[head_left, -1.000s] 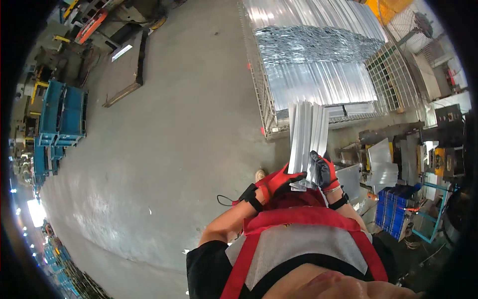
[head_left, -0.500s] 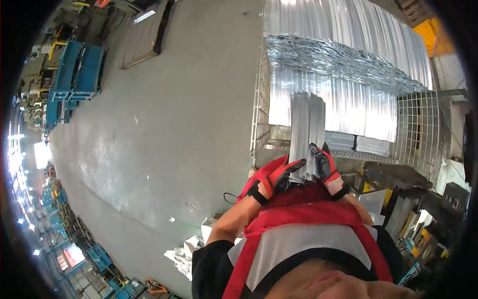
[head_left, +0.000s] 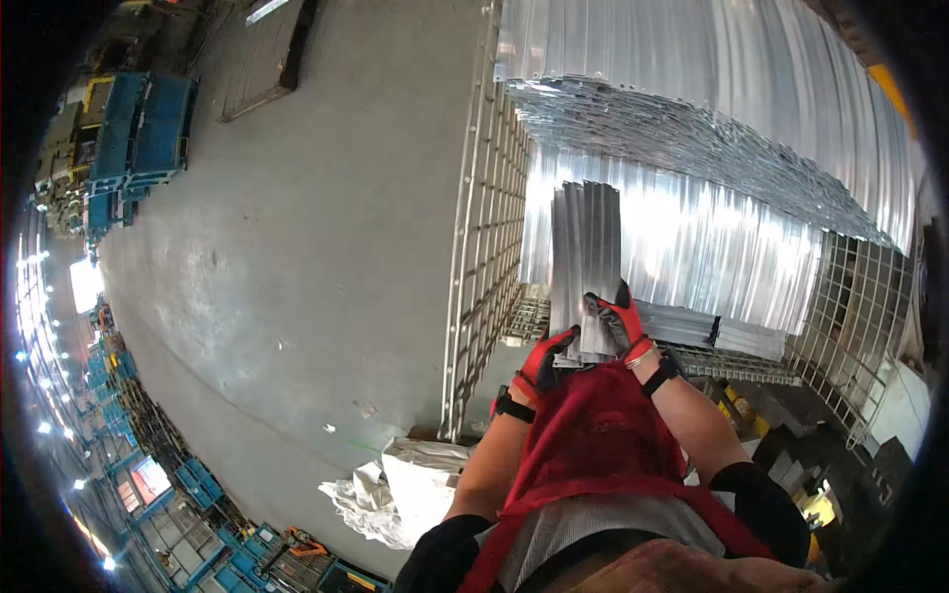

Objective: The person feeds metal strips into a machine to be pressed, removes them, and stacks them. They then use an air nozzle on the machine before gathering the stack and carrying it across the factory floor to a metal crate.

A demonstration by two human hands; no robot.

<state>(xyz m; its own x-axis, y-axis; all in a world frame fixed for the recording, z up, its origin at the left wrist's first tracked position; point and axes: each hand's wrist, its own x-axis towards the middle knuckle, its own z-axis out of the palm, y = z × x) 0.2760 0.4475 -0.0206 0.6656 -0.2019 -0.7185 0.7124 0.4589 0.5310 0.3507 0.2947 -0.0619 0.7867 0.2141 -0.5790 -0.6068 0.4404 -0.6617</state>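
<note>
1. Since the earlier frames I have moved closer to the wire cage [head_left: 484, 247]; it and its shiny stacks now fill the upper right of the view, and the bundle of metal strips [head_left: 585, 262] I carry now overlaps the stacked metal inside it.
2. My left hand [head_left: 546, 361], in a red and black glove, is curled around the bundle's lower left corner.
3. My right hand [head_left: 615, 321], gloved alike, is clamped on the bundle's lower right edge, fingers wrapped over its face.
4. The bundle stands upright in front of my chest, just right of the cage's near wall.
5. Crumpled plastic sheeting [head_left: 395, 484] lies on the concrete floor [head_left: 297, 247] at the foot of the cage.
6. Blue crates [head_left: 133, 138] sit well apart from the cage, far left.
</note>
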